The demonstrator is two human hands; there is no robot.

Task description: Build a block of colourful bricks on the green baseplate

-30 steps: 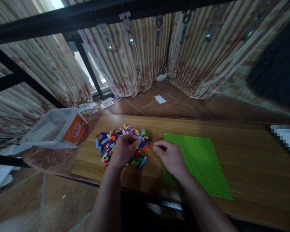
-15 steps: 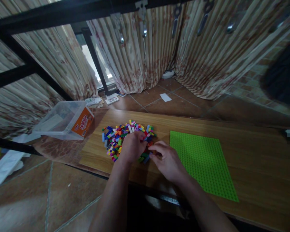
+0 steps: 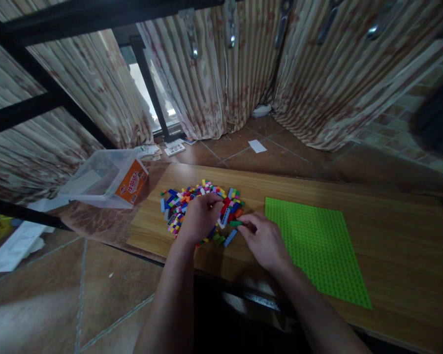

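Head view, left hand: the left hand [image 3: 201,216] is over the loose pile of small multicoloured plastic bricks [image 3: 177,209], fingers curled; whether it grips one, I cannot tell.
Right hand: apart from the left, the right hand [image 3: 264,238] pinches a narrow dark-green plastic brick [image 3: 235,223] at the pile's right edge.
Baseplate: a square bright-green studded plastic baseplate [image 3: 313,246] lies right of the pile on the brown wooden tabletop [image 3: 402,250].
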